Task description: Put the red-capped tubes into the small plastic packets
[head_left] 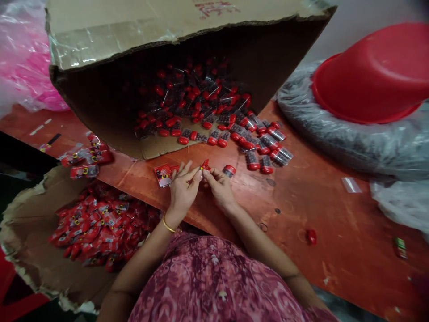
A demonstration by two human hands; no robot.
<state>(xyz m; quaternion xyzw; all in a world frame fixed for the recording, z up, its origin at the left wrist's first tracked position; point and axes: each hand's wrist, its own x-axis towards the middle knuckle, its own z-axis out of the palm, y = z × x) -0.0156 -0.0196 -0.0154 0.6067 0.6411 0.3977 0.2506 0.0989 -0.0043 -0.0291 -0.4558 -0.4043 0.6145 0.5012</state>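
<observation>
Between the fingertips of both hands is a small red piece (205,164) with a bit of yellow, perhaps a printed card; its exact kind is too small to make out. My left hand (183,190) pinches it with thumb and forefinger, the other fingers partly spread. From the right, my right hand (220,190) pinches the same piece. A small pile of red printed cards (164,175) lies just left of my left hand. Beside my right hand rests a small clear container with a red cap (229,170).
A large cardboard box (114,49) lies on its side, spilling red-capped clear containers (248,143) onto the red tabletop (284,232). Lower left, another carton (23,232) holds red packaged pieces (97,223). An upturned red tub (372,76) sits on a plastic-wrapped bundle (321,138).
</observation>
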